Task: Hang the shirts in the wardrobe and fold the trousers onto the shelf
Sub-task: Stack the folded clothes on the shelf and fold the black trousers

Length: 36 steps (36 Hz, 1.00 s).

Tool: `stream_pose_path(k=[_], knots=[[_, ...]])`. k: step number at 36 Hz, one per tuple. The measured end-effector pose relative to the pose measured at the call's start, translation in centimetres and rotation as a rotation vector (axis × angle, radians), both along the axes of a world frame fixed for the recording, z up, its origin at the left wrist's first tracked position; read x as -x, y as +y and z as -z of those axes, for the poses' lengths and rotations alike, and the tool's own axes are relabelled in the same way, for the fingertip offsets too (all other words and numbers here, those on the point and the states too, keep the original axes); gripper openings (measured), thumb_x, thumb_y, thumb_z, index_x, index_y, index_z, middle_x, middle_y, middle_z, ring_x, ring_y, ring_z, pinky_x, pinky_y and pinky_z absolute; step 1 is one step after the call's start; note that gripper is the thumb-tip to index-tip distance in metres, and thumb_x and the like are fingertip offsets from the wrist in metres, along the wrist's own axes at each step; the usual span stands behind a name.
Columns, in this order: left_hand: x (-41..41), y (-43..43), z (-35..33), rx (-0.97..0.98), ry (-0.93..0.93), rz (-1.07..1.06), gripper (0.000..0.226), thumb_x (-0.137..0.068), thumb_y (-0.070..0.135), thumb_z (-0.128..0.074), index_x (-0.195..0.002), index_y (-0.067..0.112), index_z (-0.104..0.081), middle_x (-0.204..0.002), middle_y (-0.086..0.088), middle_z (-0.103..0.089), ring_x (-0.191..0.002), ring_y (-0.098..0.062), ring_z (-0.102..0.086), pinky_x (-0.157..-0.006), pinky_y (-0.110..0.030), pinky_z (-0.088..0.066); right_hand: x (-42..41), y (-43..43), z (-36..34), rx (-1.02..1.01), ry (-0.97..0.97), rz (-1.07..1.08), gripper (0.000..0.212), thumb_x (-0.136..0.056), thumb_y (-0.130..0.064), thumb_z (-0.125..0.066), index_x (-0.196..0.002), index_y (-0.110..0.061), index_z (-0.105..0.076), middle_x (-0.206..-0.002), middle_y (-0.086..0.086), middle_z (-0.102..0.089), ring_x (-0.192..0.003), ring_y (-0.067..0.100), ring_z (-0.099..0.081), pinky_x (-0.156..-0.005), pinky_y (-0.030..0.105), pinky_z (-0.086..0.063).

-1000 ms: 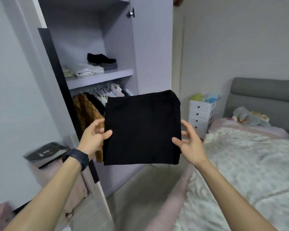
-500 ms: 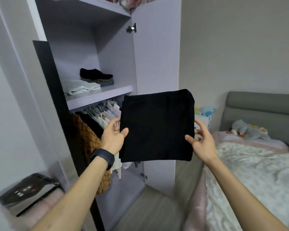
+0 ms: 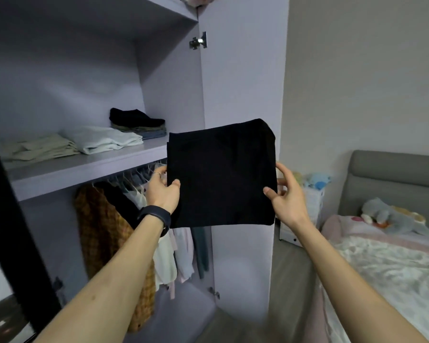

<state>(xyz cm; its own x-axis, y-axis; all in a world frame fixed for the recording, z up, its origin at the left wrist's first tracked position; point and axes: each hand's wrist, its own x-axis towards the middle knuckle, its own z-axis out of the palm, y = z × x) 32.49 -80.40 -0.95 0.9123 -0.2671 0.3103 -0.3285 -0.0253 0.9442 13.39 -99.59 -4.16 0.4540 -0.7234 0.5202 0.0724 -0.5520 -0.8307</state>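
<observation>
Folded black trousers (image 3: 221,174) form a flat square held up in front of the open wardrobe. My left hand (image 3: 162,191) pinches their left edge, thumb on the front. My right hand (image 3: 286,194) pinches the right edge the same way. The wardrobe shelf (image 3: 84,167) lies just left of the trousers at about the same height. On it rest a beige folded pile (image 3: 37,149), a pale folded pile (image 3: 107,139) and a stack topped with black cloth (image 3: 136,120). Shirts (image 3: 104,224) hang on the rail under the shelf.
The open wardrobe door (image 3: 243,95) stands right behind the trousers. A bed (image 3: 394,268) with a soft toy (image 3: 391,216) fills the right side. A small white drawer unit (image 3: 312,201) stands by the wall. A dark door edge (image 3: 10,219) runs down the left.
I have stepped closer to the wardrobe, so the shelf looks larger and nearer. The trousers stay held in both hands and now sit level with the shelf's right end.
</observation>
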Motion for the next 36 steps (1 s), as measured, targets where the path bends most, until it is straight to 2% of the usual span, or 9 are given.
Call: stream_pose_path(k=[5,8,10,14,20,24,27,31,36], knots=[[-7.5,-4.7,-0.7,-0.002,-0.038,-0.074,0.030,-0.094,0.007,-0.061,-0.118,0.025,-0.056,-0.108,-0.005,-0.068,-0.100,-0.023,-0.064,-0.091,-0.032,-0.049,-9.0,-6.2,-1.2,0.039,0.011,-0.055,0.067,-0.096,-0.006,-0.063,-0.139,-0.054,-0.043,-0.109,-0.008,-0.062,-0.070,0.004,-0.066,-0.061,0.010,-0.051],[-12.2,-7.3,-2.2,-0.002,-0.018,-0.096,0.031,-0.094,0.009,-0.063,-0.113,0.031,-0.053,-0.100,-0.006,-0.068,-0.097,-0.026,-0.066,-0.095,-0.039,-0.053,-14.5,-9.8,-2.2,0.035,0.003,-0.103,0.066,-0.097,-0.005,-0.063,-0.140,-0.051,-0.043,-0.110,-0.007,-0.062,-0.079,0.009,-0.066,-0.062,0.011,-0.052],[-15.4,-8.7,-3.5,-0.007,0.010,-0.098,0.032,-0.094,0.010,-0.065,-0.115,0.031,-0.053,-0.094,-0.002,-0.067,-0.093,-0.026,-0.067,-0.094,-0.044,-0.055,-18.7,-12.5,-3.4,0.022,0.026,-0.156,0.066,-0.097,-0.005,-0.063,-0.141,-0.050,-0.043,-0.111,-0.007,-0.060,-0.088,0.013,-0.067,-0.069,0.016,-0.055],[-20.6,-9.7,-5.3,-0.009,0.010,-0.128,0.036,-0.092,0.011,-0.069,-0.120,0.029,-0.056,-0.107,-0.009,-0.068,-0.096,-0.028,-0.070,-0.093,-0.047,-0.056,-25.7,-16.1,-5.9,0.017,0.052,-0.252,0.068,-0.096,-0.004,-0.063,-0.141,-0.051,-0.044,-0.111,-0.008,-0.062,-0.096,0.017,-0.068,-0.084,0.034,-0.060],[-26.0,-8.9,-7.5,-0.027,0.012,-0.189,0.030,-0.091,0.009,-0.070,-0.104,0.034,-0.061,-0.102,-0.013,-0.072,-0.092,-0.029,-0.072,-0.090,-0.051,-0.057,-33.6,-17.7,-7.8,0.019,0.082,-0.377,0.070,-0.095,-0.004,-0.063,-0.142,-0.051,-0.043,-0.117,-0.005,-0.067,-0.105,0.021,-0.068,-0.094,0.038,-0.057],[-28.1,-8.1,-8.8,-0.077,0.033,-0.234,0.029,-0.095,0.010,-0.066,-0.114,0.030,-0.057,-0.101,-0.005,-0.069,-0.093,-0.026,-0.070,-0.090,-0.052,-0.057,-38.1,-17.8,-9.0,0.043,0.134,-0.410,0.068,-0.095,-0.006,-0.064,-0.147,-0.043,-0.043,-0.115,-0.003,-0.067,-0.103,0.020,-0.064,-0.089,0.030,-0.053],[-30.7,-7.4,-9.6,-0.127,0.058,-0.273,0.030,-0.094,0.013,-0.065,-0.120,0.026,-0.056,-0.102,-0.002,-0.070,-0.096,-0.026,-0.069,-0.092,-0.052,-0.056,-42.1,-17.7,-10.1,0.080,0.195,-0.425,0.067,-0.092,-0.009,-0.065,-0.147,-0.041,-0.043,-0.110,0.001,-0.067,-0.101,0.023,-0.064,-0.094,0.037,-0.054],[-34.4,-6.8,-11.1,-0.166,0.107,-0.317,0.035,-0.095,0.012,-0.063,-0.128,0.018,-0.053,-0.107,-0.005,-0.068,-0.102,-0.028,-0.066,-0.090,-0.052,-0.056,-47.6,-17.3,-12.0,0.154,0.262,-0.454,0.063,-0.090,-0.006,-0.063,-0.145,-0.032,-0.047,-0.085,-0.009,-0.058,-0.093,0.023,-0.062,-0.085,0.032,-0.048],[-39.6,-5.2,-13.1,-0.144,0.106,-0.347,0.020,-0.098,0.006,-0.056,-0.116,0.014,-0.056,-0.096,-0.001,-0.065,-0.085,-0.018,-0.061,-0.061,-0.033,-0.050,-55.0,-16.0,-14.7,0.191,0.301,-0.541,0.063,-0.087,-0.002,-0.060,-0.145,-0.024,-0.050,-0.084,-0.013,-0.053,-0.096,0.023,-0.060,-0.094,0.040,-0.052]])
